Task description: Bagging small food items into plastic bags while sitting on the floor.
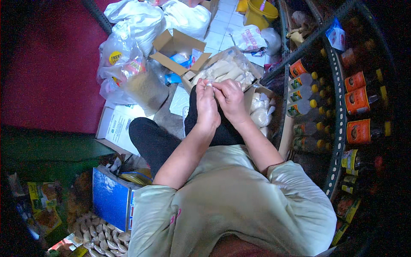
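Note:
My left hand (206, 107) and my right hand (232, 101) meet in front of me, above my dark-clad legs. The fingertips of both are pinched together at one spot. Whatever lies between them is too small or too hidden to make out. Just beyond my fingers is a cardboard box lined with clear plastic, where long pale filled bags (229, 71) lie heaped. Close to my right wrist, a smaller box holds knotted clear bags of white contents (260, 112).
An open carton (168, 42) with blue packets stands ahead, beside white plastic sacks (137, 21) and a clear bag of tan grains (147, 91). Bottle shelves (336, 107) line the right. A yellow bucket (260, 15) stands far off; a blue scale (110, 198) sits at lower left.

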Tool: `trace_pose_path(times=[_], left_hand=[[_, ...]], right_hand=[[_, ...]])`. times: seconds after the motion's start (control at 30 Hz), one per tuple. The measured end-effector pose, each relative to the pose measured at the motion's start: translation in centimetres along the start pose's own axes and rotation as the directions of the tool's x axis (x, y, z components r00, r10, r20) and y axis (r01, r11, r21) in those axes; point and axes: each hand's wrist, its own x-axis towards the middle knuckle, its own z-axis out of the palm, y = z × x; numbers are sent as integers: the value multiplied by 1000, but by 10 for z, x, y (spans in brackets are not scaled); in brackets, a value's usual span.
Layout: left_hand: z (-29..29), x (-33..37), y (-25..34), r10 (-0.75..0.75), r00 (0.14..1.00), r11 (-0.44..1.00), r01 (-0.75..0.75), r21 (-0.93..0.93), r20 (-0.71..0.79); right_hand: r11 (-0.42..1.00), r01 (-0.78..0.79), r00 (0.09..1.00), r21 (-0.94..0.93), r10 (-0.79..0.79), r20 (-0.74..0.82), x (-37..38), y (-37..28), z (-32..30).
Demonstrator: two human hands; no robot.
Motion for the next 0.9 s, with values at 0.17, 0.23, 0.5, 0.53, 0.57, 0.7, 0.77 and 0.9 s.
trace_pose_path(times=[0.17, 0.23, 0.5, 0.53, 0.57, 0.7, 0.77, 0.9], left_hand=[[0, -1, 5, -63, 998, 997, 63, -34, -13], [-11, 5, 2, 118, 993, 961, -115, 250, 4], [-16, 18, 15, 121, 969, 881, -204, 426, 215], [-15, 18, 16, 40, 970, 931, -122, 343, 238], [-15, 20, 15, 38, 970, 931, -122, 343, 240], [-17, 28, 1, -12, 978, 986, -23, 166, 209], [-18, 31, -3, -13, 981, 989, -15, 145, 192], [-18, 28, -4, -39, 979, 995, 21, 94, 198]], right_hand=[[996, -53, 997, -75, 49, -57, 1, 0, 8], [993, -78, 995, -92, 71, -74, 2, 3, 8], [994, -103, 994, 45, 101, 43, 8, 20, -4], [994, -104, 994, 45, 102, 42, 8, 21, -5], [985, -143, 989, 91, 138, 61, 8, 21, -6], [961, -185, 983, 204, 184, 21, 6, 23, -7], [949, -204, 978, 242, 209, 5, 3, 13, -9], [966, -174, 983, 191, 183, -31, 4, 8, -10]])
